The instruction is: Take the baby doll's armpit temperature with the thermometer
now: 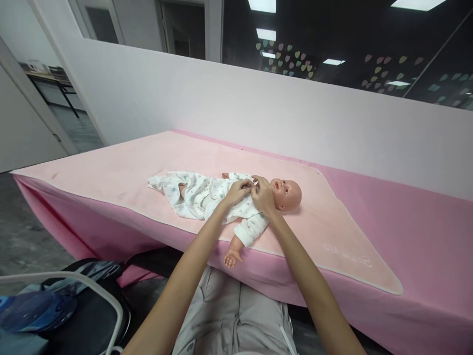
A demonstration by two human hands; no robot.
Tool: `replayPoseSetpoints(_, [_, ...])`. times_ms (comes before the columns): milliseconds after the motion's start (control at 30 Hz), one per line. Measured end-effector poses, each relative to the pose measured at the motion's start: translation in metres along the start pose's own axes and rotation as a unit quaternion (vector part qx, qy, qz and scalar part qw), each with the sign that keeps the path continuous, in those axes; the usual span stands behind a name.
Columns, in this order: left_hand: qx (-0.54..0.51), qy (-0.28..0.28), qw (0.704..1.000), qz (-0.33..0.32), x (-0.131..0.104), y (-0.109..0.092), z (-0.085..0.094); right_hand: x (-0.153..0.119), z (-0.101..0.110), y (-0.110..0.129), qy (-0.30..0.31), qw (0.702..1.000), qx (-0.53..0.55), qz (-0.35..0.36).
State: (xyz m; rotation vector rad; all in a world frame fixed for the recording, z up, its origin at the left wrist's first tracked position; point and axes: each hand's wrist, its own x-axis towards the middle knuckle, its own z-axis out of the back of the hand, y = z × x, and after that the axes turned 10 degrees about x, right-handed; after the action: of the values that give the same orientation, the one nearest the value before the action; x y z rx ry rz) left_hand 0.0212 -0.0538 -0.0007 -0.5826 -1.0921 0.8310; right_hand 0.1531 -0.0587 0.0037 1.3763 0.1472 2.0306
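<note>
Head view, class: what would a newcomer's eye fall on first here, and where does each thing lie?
First, probably, the baby doll in white patterned clothes, lying near the front edge of the pale pink mat, its head toward the picture's right. Next, the person's left hand and right hand, close together at its upper chest. Then the pastel heart shapes against the dark glass above the white wall.

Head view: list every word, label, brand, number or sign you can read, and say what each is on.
None can be read.
Pink mat: faint pale lettering near its right-hand end, too blurred to read.
Doll's outfit: small printed motifs, too small to make out; no legible words.
Heart shapes on the dark glass: no readable writing.
</note>
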Motion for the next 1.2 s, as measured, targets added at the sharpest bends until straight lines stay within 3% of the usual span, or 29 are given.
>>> replayPoseSetpoints(167, [-0.032, 0.009, 0.999, 0.015, 0.001, 0.004, 0.0, -0.008, -0.013, -0.011, -0.069, 0.997, 0.039, 0.018])
replayPoseSetpoints(533, [-0.05, 0.012, 0.999, 0.018, 0.0, 0.002, -0.001, -0.013, -0.01, -0.007, -0.059, 0.997, 0.04, 0.031])
replayPoseSetpoints(900, [-0.001, -0.011, 1.0, 0.02, -0.001, 0.001, -0.003, -0.014, -0.014, -0.01, -0.077, 0.997, 0.03, 0.011])
replayPoseSetpoints(1200, [0.002, -0.01, 1.0, 0.012, -0.002, 0.001, -0.004, -0.013, -0.012, -0.008, -0.046, 0.998, 0.036, -0.009])
